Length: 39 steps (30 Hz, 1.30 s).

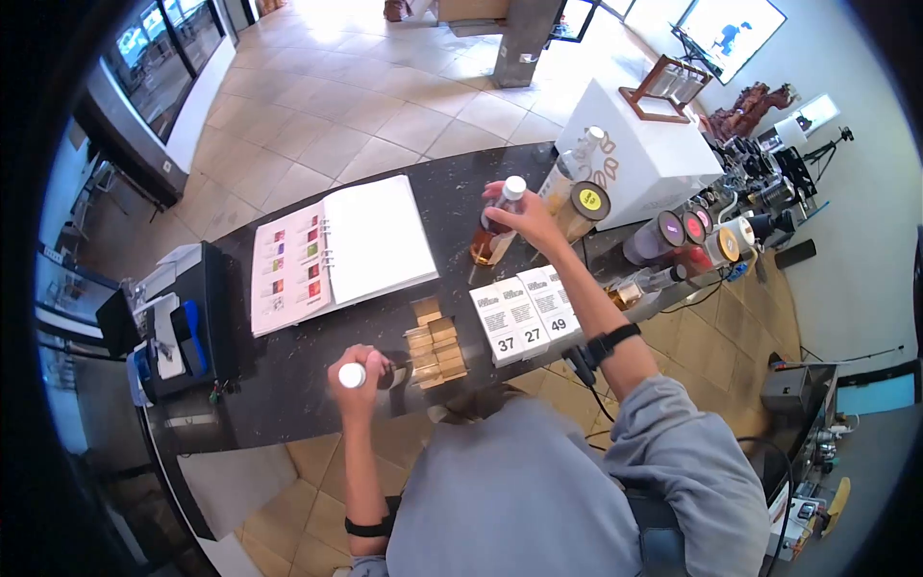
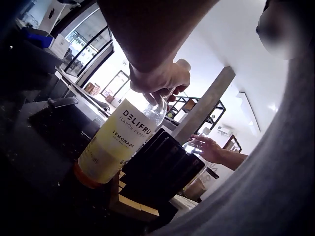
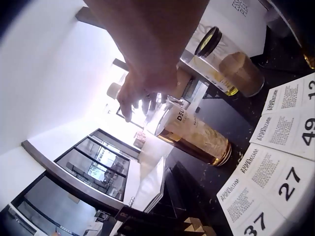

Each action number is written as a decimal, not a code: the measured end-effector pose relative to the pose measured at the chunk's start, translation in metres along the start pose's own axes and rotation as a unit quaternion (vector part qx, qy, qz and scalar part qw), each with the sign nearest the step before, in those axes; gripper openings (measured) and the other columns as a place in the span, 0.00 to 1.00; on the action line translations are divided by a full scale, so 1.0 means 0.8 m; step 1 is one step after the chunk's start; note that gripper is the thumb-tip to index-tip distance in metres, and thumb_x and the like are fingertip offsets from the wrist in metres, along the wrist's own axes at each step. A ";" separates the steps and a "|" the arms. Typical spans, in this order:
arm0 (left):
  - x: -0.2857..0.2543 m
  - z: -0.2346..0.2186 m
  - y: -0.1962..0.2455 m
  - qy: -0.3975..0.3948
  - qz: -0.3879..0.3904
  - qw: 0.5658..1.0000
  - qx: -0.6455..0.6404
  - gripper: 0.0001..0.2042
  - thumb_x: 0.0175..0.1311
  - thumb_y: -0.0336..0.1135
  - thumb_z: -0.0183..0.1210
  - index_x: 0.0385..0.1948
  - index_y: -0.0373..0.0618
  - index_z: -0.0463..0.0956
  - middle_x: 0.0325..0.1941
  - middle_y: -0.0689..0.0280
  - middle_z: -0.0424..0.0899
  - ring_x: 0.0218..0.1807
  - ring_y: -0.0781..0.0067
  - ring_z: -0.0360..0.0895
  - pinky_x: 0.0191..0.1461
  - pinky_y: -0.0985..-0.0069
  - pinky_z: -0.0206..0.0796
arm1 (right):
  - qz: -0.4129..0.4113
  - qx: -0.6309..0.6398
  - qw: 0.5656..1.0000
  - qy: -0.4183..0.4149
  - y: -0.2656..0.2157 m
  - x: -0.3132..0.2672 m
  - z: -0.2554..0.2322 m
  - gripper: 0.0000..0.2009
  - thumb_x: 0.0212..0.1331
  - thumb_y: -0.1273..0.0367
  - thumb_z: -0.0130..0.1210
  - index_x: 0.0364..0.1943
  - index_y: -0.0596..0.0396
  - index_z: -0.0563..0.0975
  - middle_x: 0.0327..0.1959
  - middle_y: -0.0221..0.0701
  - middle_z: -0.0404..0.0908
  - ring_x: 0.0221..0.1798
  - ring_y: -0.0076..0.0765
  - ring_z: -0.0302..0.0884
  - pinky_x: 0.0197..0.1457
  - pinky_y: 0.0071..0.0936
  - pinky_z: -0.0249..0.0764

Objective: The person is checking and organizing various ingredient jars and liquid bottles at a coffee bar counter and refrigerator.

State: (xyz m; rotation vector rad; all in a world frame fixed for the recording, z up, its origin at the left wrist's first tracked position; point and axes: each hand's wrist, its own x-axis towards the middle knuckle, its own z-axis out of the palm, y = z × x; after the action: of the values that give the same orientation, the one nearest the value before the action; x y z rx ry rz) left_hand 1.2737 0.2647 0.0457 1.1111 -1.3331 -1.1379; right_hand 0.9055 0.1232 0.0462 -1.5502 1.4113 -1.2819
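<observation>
On the dark tabletop (image 1: 288,385) I see both hands clamped on upright bottles. My left hand (image 1: 358,377) grips the lemonade bottle (image 2: 115,147) near me; my right hand (image 1: 524,216) holds the amber bottle (image 1: 492,236) farther out

Open binder (image 1: 341,248) left of numbered cards (image 1: 527,313), wooden blocks (image 1: 435,354) between, jars (image 1: 673,236) right

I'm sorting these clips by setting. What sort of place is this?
Probably a café or drinks bar. A person stands at a dark counter holding a syrup bottle in the right hand; an open menu binder, numbered table cards and lidded jars lie on it.
</observation>
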 end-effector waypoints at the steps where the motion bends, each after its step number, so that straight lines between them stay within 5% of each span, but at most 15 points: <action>1: 0.001 0.001 -0.004 0.006 0.011 1.000 0.012 0.12 0.62 0.26 0.55 0.16 0.40 0.70 0.20 0.64 0.77 0.28 0.75 0.75 0.35 0.77 0.66 | 0.064 0.067 0.994 -0.053 0.002 0.007 -0.003 0.21 0.51 0.64 0.69 0.48 0.57 0.78 0.44 0.32 0.82 0.48 0.27 0.79 0.54 0.28 0.74; 2: 0.000 0.004 -0.009 0.005 0.002 1.000 0.011 0.12 0.62 0.26 0.55 0.16 0.40 0.70 0.20 0.64 0.77 0.28 0.75 0.75 0.35 0.77 0.66 | 0.073 0.067 0.994 -0.055 0.002 0.011 -0.009 0.21 0.51 0.64 0.69 0.48 0.57 0.78 0.44 0.32 0.82 0.48 0.27 0.79 0.54 0.28 0.74; 4: 0.001 0.002 -0.008 0.015 0.032 0.999 0.016 0.09 0.62 0.24 0.56 0.20 0.38 0.73 0.22 0.64 0.79 0.27 0.77 0.77 0.34 0.78 0.68 | 0.105 0.018 0.993 -0.055 -0.003 0.024 0.000 0.11 0.53 0.64 0.68 0.31 0.58 0.81 0.28 0.26 0.84 0.34 0.23 0.81 0.42 0.23 0.77; 5: -0.001 0.006 0.007 0.028 0.001 0.999 0.029 0.13 0.62 0.26 0.55 0.16 0.40 0.71 0.20 0.65 0.78 0.27 0.76 0.75 0.41 0.75 0.68 | 0.043 0.079 0.996 -0.028 -0.006 0.026 0.008 0.11 0.55 0.65 0.67 0.24 0.58 0.80 0.23 0.27 0.82 0.30 0.23 0.80 0.35 0.23 0.76; 12: 0.003 0.003 0.001 0.015 0.010 0.999 0.027 0.12 0.63 0.26 0.55 0.17 0.39 0.71 0.18 0.67 0.75 0.26 0.76 0.75 0.43 0.75 0.68 | 0.030 0.129 0.989 0.067 -0.011 0.025 0.018 0.16 0.62 0.70 0.59 0.15 0.56 0.73 0.15 0.26 0.74 0.20 0.24 0.74 0.29 0.25 0.72; 14: 0.004 0.001 -0.004 0.011 0.068 0.997 0.043 0.11 0.59 0.24 0.58 0.17 0.38 0.71 0.19 0.64 0.78 0.24 0.77 0.75 0.31 0.77 0.65 | 0.002 0.154 0.983 0.103 -0.044 0.020 0.011 0.17 0.61 0.71 0.58 0.14 0.55 0.72 0.14 0.26 0.72 0.18 0.23 0.71 0.26 0.25 0.70; 19: 0.002 0.000 0.002 0.013 0.028 0.999 0.027 0.11 0.59 0.24 0.58 0.16 0.38 0.72 0.19 0.65 0.78 0.24 0.77 0.75 0.30 0.77 0.65 | -0.024 0.132 0.985 0.110 -0.184 -0.017 -0.013 0.16 0.61 0.71 0.59 0.15 0.55 0.71 0.13 0.26 0.71 0.18 0.23 0.70 0.28 0.26 0.71; 22: 0.003 0.002 -0.005 0.001 0.048 0.999 0.022 0.12 0.62 0.26 0.58 0.16 0.38 0.72 0.17 0.66 0.77 0.23 0.78 0.75 0.29 0.78 0.65 | -0.124 0.089 0.981 0.120 -0.249 -0.059 -0.037 0.16 0.60 0.72 0.59 0.15 0.55 0.71 0.13 0.26 0.71 0.18 0.24 0.70 0.31 0.27 0.72; 24: 0.003 0.002 0.001 0.011 0.037 0.999 0.013 0.14 0.64 0.29 0.58 0.16 0.38 0.72 0.16 0.67 0.75 0.22 0.79 0.75 0.29 0.80 0.65 | -0.146 0.073 0.983 0.087 -0.290 -0.095 -0.042 0.17 0.63 0.71 0.53 0.15 0.50 0.64 0.13 0.28 0.65 0.19 0.28 0.66 0.42 0.34 0.72; 26: 0.005 0.000 0.008 0.005 0.038 0.999 0.025 0.16 0.66 0.31 0.58 0.16 0.38 0.72 0.15 0.69 0.73 0.22 0.80 0.75 0.28 0.81 0.64 | -0.152 0.056 0.984 0.071 -0.316 -0.133 -0.048 0.18 0.64 0.72 0.50 0.15 0.49 0.63 0.12 0.28 0.64 0.20 0.29 0.65 0.42 0.35 0.71; 35: -0.044 -0.053 0.086 0.053 0.082 0.995 -0.032 0.14 0.65 0.26 0.54 0.16 0.39 0.71 0.18 0.66 0.74 0.25 0.75 0.73 0.35 0.75 0.66 | -0.076 0.127 0.980 -0.136 -0.309 -0.249 -0.037 0.17 0.55 0.79 0.55 0.09 0.57 0.71 0.10 0.30 0.73 0.18 0.26 0.73 0.28 0.25 0.72; 39: -0.105 -0.056 0.122 0.101 0.108 0.989 -0.008 0.13 0.63 0.24 0.56 0.15 0.38 0.71 0.18 0.67 0.74 0.24 0.77 0.74 0.32 0.79 0.65 | -0.026 0.122 0.961 -0.246 -0.285 -0.275 -0.021 0.16 0.56 0.78 0.57 0.11 0.56 0.71 0.13 0.26 0.74 0.19 0.20 0.69 0.23 0.22 0.64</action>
State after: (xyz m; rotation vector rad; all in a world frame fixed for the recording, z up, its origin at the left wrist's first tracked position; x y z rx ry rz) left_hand 1.3201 0.3580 0.1332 1.0136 -1.2496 -0.8533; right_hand 0.9760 0.3829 0.2145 -1.5980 0.8696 -0.9626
